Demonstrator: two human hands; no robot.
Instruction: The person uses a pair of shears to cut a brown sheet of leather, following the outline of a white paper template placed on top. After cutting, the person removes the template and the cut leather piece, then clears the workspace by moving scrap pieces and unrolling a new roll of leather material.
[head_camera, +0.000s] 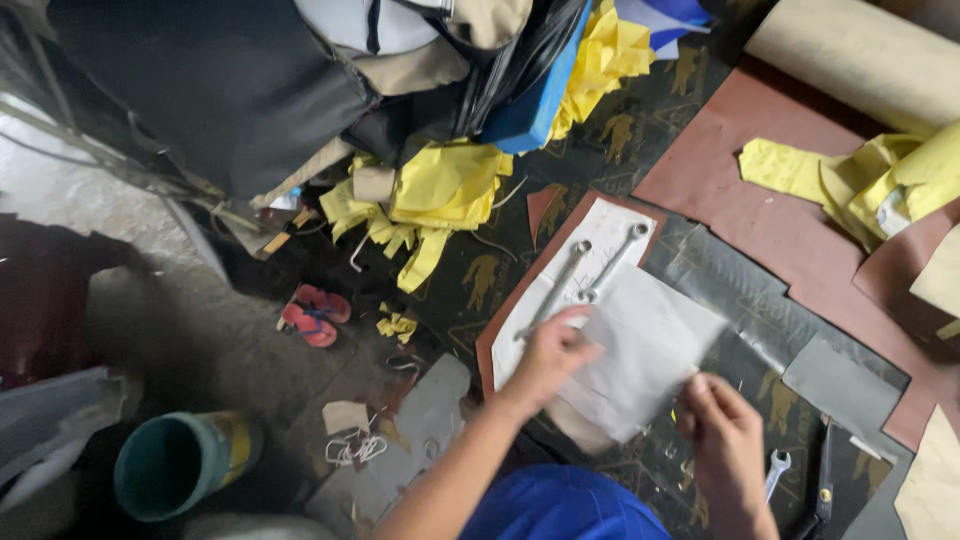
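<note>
Left hand (548, 352) presses and right hand (722, 425) pinches the pale grey sheet (640, 350); keep it flat beside the steel spanners (570, 280).

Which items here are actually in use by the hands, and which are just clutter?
In use:
- left hand and right hand, both on the white sheet
- two long spanners resting on the white pattern piece underneath

Lying about:
- yellow scraps
- red sandals
- green bucket
- small spanner
- cardboard roll
</note>
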